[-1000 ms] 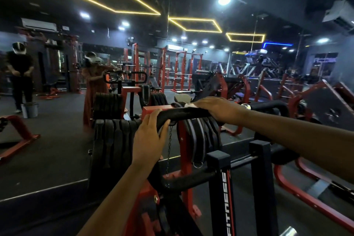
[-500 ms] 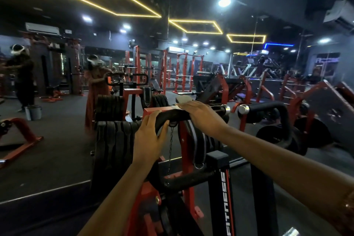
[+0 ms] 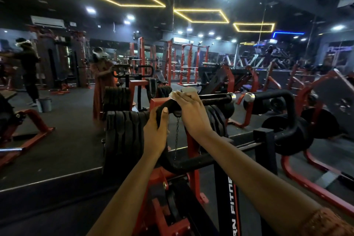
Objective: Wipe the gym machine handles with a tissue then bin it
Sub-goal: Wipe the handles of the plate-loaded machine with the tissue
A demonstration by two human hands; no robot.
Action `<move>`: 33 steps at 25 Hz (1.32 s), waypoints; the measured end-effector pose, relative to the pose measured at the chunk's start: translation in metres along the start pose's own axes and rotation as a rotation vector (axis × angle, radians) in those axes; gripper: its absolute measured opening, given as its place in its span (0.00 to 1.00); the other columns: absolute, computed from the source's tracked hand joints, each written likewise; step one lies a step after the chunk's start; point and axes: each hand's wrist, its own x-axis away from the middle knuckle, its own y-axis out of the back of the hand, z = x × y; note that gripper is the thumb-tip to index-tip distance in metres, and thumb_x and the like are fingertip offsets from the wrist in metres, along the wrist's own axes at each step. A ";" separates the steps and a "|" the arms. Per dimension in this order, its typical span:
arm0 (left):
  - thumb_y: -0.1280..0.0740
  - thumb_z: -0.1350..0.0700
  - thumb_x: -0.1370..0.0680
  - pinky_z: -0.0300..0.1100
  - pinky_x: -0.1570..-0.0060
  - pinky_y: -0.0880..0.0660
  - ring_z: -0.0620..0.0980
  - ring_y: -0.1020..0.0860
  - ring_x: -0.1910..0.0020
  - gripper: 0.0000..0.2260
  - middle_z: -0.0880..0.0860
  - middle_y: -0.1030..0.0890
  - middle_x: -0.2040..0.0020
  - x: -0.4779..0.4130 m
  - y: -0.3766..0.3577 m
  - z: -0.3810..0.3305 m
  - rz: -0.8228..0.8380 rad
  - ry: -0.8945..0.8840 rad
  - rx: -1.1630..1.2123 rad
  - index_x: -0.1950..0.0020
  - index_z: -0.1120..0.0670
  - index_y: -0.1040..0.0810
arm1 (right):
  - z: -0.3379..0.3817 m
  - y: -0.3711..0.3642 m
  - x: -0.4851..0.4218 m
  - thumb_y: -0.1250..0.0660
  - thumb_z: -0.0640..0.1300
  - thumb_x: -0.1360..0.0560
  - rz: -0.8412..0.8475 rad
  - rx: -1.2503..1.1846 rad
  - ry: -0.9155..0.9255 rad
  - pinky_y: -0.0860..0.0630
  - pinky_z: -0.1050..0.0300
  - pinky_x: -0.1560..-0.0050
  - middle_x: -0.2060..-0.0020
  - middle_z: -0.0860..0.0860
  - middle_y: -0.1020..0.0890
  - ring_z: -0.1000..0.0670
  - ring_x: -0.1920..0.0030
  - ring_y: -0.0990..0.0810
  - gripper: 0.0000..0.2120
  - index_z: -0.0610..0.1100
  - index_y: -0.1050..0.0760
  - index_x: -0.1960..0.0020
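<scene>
the left grip (image 3: 156, 130) curls round the bend of the black handle (image 3: 214, 98). just beyond, the right grip (image 3: 191, 109) closes over the white tissue (image 3: 175, 95), pressing it onto the handle's top. farther off, a bucket (image 3: 45, 104) stands on the floor (image 3: 67, 140).

Head-worn wide view, forward-down, close over handle (image 3: 214, 98).

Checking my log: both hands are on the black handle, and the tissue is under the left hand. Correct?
Not quite. Both hands are on the black handle, but the tissue is under the right hand, not the left hand, which grips the bare handle. The head view shows it.
</scene>
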 end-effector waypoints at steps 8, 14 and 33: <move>0.48 0.47 0.21 0.22 0.54 0.32 0.22 0.29 0.53 0.26 0.29 0.28 0.45 0.049 0.005 0.005 0.080 -0.029 0.251 0.25 0.54 0.45 | 0.024 -0.024 0.055 0.43 0.34 0.30 -0.117 -0.063 0.232 0.19 0.54 0.53 0.39 0.45 0.23 0.44 0.48 0.22 0.22 0.38 0.29 0.35; 0.51 0.38 0.22 0.43 0.32 0.34 0.43 0.38 0.28 0.28 0.49 0.38 0.26 0.050 0.014 0.008 0.156 0.092 0.346 0.25 0.50 0.44 | 0.035 -0.031 0.055 0.43 0.36 0.28 -0.123 -0.093 0.124 0.21 0.58 0.53 0.38 0.46 0.24 0.47 0.50 0.23 0.21 0.38 0.28 0.37; 0.49 0.26 0.30 0.54 0.28 0.42 0.47 0.39 0.27 0.32 0.48 0.37 0.26 0.053 0.029 0.008 0.162 0.218 0.353 0.29 0.37 0.40 | 0.031 -0.055 0.140 0.40 0.31 0.26 -0.087 -0.419 -0.075 0.23 0.53 0.43 0.42 0.45 0.21 0.50 0.43 0.21 0.19 0.42 0.26 0.37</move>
